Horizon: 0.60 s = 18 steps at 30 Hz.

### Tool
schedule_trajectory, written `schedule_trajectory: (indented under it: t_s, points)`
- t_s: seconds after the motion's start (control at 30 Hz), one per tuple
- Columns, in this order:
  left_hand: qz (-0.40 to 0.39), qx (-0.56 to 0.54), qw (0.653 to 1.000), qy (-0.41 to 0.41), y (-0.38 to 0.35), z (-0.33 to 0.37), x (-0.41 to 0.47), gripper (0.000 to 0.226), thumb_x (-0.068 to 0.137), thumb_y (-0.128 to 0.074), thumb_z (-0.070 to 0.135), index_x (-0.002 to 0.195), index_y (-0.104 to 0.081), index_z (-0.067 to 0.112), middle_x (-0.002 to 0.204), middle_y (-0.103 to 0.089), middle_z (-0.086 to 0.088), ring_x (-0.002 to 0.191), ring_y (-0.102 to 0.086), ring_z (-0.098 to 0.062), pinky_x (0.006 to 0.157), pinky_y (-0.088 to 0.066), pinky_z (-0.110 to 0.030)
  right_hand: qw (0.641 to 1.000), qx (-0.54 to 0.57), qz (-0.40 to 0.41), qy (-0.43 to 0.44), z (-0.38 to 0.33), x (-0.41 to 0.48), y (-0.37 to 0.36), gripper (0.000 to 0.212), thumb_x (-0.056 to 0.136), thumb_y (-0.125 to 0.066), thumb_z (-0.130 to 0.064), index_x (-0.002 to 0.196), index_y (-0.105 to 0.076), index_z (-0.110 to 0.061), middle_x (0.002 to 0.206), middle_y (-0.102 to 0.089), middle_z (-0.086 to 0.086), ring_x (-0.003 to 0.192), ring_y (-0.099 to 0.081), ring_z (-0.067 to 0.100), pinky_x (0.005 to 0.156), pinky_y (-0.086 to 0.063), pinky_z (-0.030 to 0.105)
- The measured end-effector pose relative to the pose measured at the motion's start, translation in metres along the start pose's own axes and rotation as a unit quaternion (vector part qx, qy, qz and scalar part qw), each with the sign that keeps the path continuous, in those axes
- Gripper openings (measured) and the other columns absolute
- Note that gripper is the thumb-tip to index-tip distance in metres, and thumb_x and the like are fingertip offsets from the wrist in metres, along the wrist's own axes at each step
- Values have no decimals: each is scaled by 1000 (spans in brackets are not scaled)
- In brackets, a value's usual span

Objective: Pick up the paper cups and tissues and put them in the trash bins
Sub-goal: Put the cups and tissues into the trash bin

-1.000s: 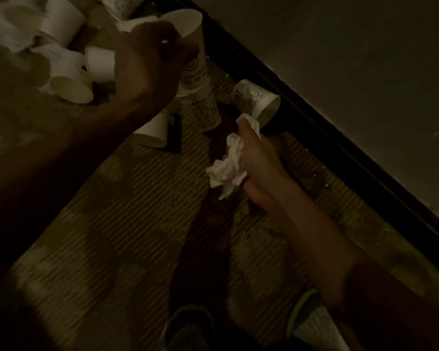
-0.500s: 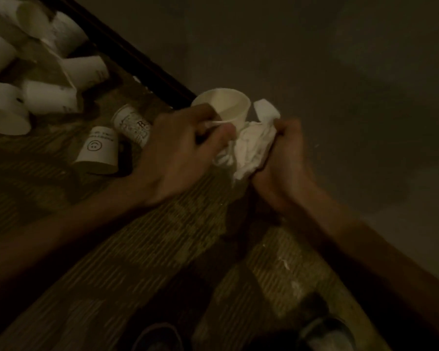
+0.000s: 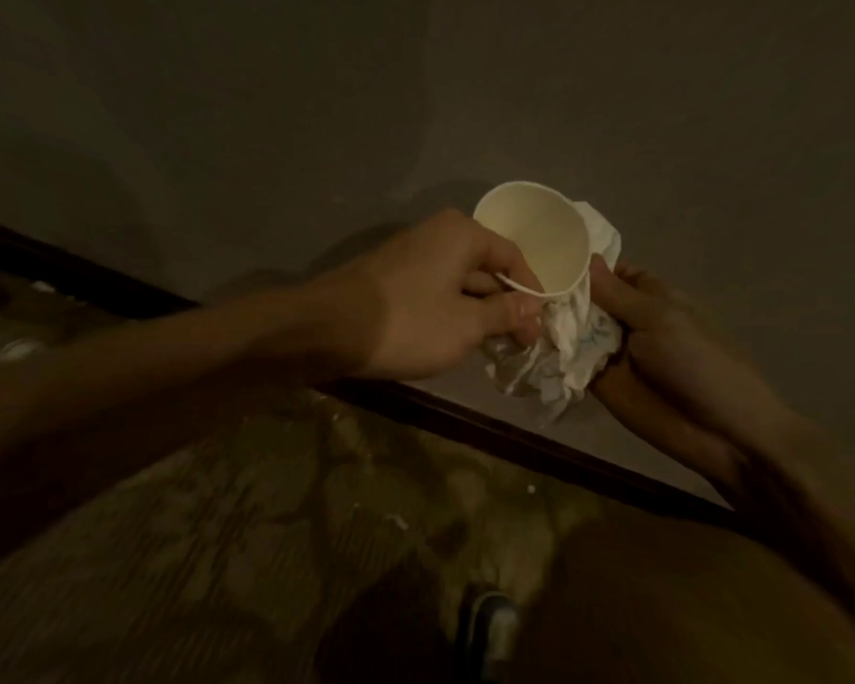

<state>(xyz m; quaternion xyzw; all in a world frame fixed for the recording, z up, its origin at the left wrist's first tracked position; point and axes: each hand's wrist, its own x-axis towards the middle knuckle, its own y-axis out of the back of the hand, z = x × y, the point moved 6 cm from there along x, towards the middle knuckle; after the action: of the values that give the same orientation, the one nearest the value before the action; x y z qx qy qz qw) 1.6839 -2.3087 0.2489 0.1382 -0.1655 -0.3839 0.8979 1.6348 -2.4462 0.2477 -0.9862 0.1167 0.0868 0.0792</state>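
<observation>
The left hand [image 3: 430, 298] pinched the rim of the white paper cup [image 3: 539, 239]; the right hand [image 3: 657, 328] clutched the crumpled white tissue [image 3: 563, 362]. Both looked ready for carrying, and the next move called for finding a bin, none in sight.

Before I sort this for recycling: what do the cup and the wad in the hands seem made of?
The cup looks like thin paper, matte cream, with a rolled rim. The wad is probably tissue: white, soft, crumpled into many creases.
</observation>
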Motion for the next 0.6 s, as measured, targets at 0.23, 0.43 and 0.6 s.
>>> schedule_trajectory:
  t_s: [0.23, 0.43, 0.6]
  points:
    - [-93, 74, 987, -113, -121, 152, 76, 14, 95, -63, 25, 86, -73, 23, 75, -74, 18, 73, -69, 3, 67, -54, -18, 983, -29, 83, 159, -93, -101, 147, 39, 102, -43, -24, 135, -48, -4, 117, -69, 12, 105, -68, 23, 85, -58, 38]
    - [-175, 34, 976, -129, -289, 228, 87, 17, 96, -61, 20, 82, -69, 22, 74, -75, 8, 73, -71, -4, 58, -50, -13, 953, -27, 222, 203, -90, -224, 301, 34, 99, -50, -26, 128, -46, -8, 98, -73, 5, 87, -71, 18, 66, -58, 33]
    - [-248, -5, 967, -57, -429, 209, 91, 22, 98, -58, 19, 77, -64, 26, 69, -73, 7, 80, -73, -17, 85, -58, -46, 910, -75, 375, 159, -25, -298, 404, 22, 84, -57, -37, 97, -52, -20, 83, -69, -2, 69, -67, 7, 57, -55, 27]
